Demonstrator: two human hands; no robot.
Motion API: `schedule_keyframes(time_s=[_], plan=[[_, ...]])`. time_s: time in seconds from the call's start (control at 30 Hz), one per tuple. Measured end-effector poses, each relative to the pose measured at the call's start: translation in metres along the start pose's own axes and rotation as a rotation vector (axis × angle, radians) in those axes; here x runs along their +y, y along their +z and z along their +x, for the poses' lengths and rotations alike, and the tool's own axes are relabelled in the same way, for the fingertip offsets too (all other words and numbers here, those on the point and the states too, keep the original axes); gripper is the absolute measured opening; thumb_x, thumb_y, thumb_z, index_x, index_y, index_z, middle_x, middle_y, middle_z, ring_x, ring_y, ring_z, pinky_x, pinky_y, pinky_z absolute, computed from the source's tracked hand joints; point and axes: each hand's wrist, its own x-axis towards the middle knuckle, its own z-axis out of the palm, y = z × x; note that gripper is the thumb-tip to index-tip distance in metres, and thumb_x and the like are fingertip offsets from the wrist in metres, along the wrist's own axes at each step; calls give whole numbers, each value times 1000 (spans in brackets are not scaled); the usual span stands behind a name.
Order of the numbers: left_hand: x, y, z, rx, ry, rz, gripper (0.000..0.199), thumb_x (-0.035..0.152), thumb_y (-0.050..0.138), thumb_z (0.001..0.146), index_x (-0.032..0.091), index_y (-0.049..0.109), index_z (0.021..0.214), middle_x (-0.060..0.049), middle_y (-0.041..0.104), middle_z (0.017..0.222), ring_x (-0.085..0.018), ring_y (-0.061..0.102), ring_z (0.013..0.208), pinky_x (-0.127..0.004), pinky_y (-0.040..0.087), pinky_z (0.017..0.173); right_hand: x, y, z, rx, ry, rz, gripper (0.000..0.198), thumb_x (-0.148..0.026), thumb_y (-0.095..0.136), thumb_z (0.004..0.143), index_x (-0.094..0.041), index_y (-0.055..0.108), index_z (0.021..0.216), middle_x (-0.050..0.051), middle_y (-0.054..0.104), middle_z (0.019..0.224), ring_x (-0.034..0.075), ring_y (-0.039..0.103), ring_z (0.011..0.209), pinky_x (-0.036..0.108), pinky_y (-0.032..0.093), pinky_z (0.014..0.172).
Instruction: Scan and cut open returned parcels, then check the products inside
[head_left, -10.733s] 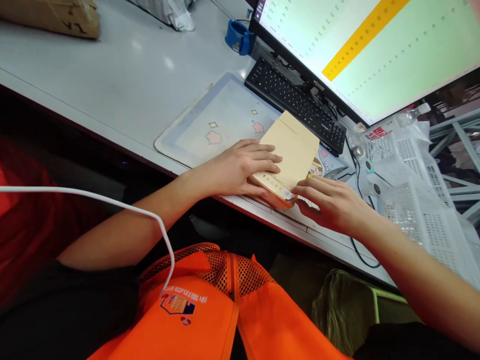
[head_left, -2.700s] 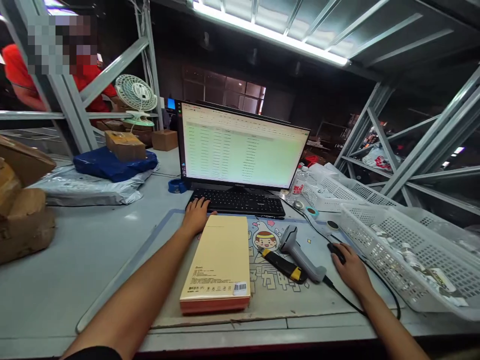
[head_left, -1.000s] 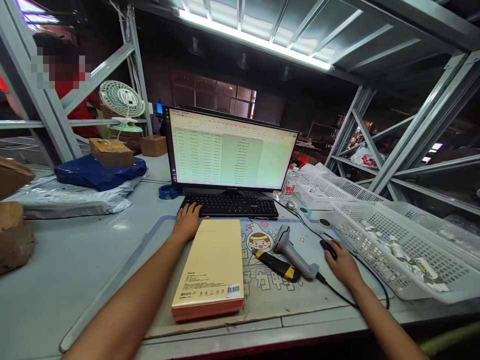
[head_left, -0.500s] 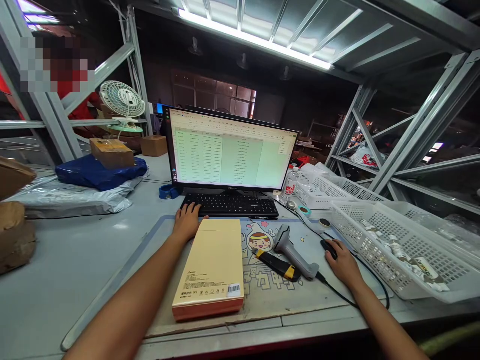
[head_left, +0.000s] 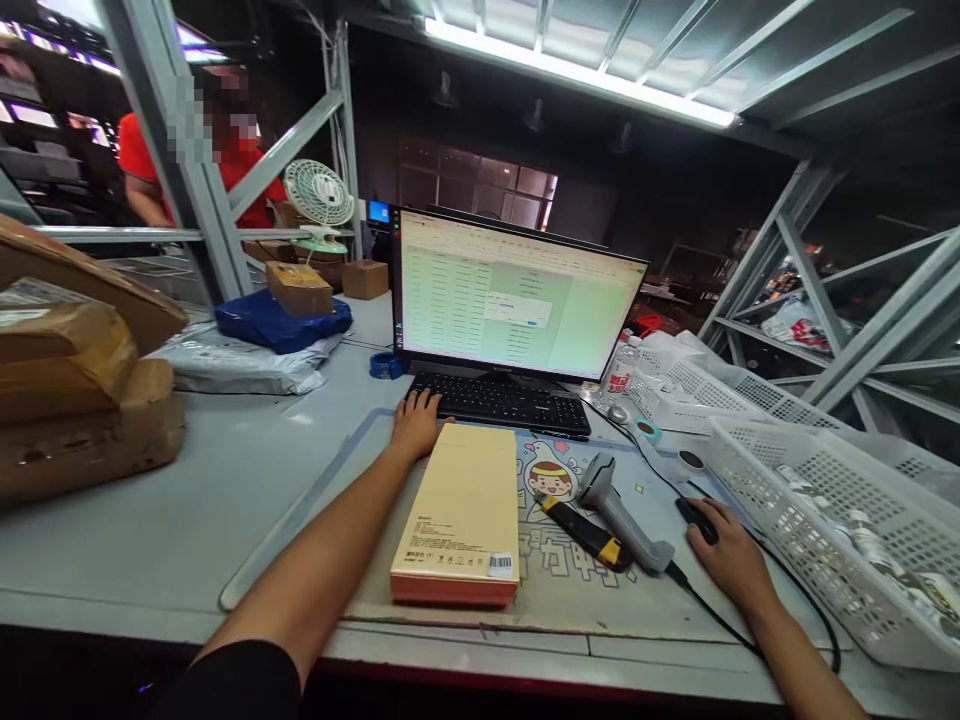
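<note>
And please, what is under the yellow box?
The yellow box rests on a printed desk mat, visible to its left and right. The part directly beneath is covered, so any print or flat item there cannot be seen.

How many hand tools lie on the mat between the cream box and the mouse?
2. A knife right of the cream box; a grey scanner beside it, nearer the mouse under the right hand. Small ones could be hidden.
</note>
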Motion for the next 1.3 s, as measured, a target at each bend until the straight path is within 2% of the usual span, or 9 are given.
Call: schedule_keyframes(time_s=[0.2, 0.7, 0.9, 0.97, 1.03, 1.1, 1.17, 1.23, 1.3], plan=[[2, -4, -2, -15, -16, -10, 71, 55, 44, 108, 16, 43, 166, -16, 32, 177, -39, 26, 165, -55, 22, 134, 6, 2, -1, 4, -57, 12, 50, -52, 50, 93, -28, 74, 130, 8, 69, 140, 32, 72, 122, 48, 62, 99], [5, -7, -5, -15, -68, -44, 72, 55, 46, 106, 14, 43, 166, -19, 30, 177, -40, 24, 165, -57, 21, 134, 4, 3, -1, 45, -59, -22, 44, -48, 52, 94, -29, 74, 127, 8, 71, 136, 33, 75, 115, 48, 64, 90], [2, -7, -6, -12, -128, -73, 78, 57, 45, 106, 12, 36, 169, -19, 24, 179, -45, 22, 164, -59, 26, 132, -9, -16, 5, 116, -76, 14, 55, -57, 55, 93, -23, 71, 134, 14, 73, 133, 36, 73, 118, 53, 62, 99], [1, -6, -5, -17, -129, -84, 79, 57, 45, 105, 11, 36, 169, -19, 24, 179, -45, 23, 164, -57, 27, 131, -32, -29, 26, 193, -97, 57, 57, -58, 54, 94, -19, 71, 133, 17, 75, 128, 38, 72, 119, 56, 58, 105], [1, -5, -4, -18, -127, -95, 79, 57, 46, 105, 11, 37, 168, -19, 25, 179, -45, 23, 164, -56, 28, 132, -77, -39, 60, 227, -136, 125, 53, -53, 53, 96, -18, 72, 130, 17, 77, 124, 37, 72, 118, 56, 56, 107], [2, -4, -4, -11, -129, -103, 79, 57, 47, 104, 12, 38, 168, -19, 27, 178, -45, 24, 164, -55, 29, 131, -141, -38, 101, 109, -225, 234, 48, -48, 54, 96, -18, 72, 130, 17, 76, 128, 35, 71, 121, 54, 55, 110], [1, -4, -3, 1, -132, -109, 80, 57, 49, 103, 11, 38, 167, -19, 28, 178, -44, 25, 163, -55, 30, 131, -215, -22, 140, -133, -229, 274, 47, -40, 55, 98, -16, 69, 136, 16, 74, 136, 32, 69, 126, 50, 51, 114], [-1, -4, -4, 17, -132, -112, 80, 57, 51, 103, 10, 39, 166, -19, 30, 177, -43, 27, 163, -52, 30, 132, -281, 8, 169, -256, -244, 274, 44, -35, 55, 100, -18, 69, 138, 13, 75, 134, 27, 70, 123, 42, 53, 112], [-5, -6, -5, 35, -131, -113, 80, 56, 53, 102, 7, 40, 165, -19, 33, 175, -40, 31, 161, -48, 32, 131, -329, 41, 185, -351, -229, 248, 45, -32, 59, 99, -15, 69, 139, 16, 73, 138, 28, 68, 128, 42, 51, 114]])
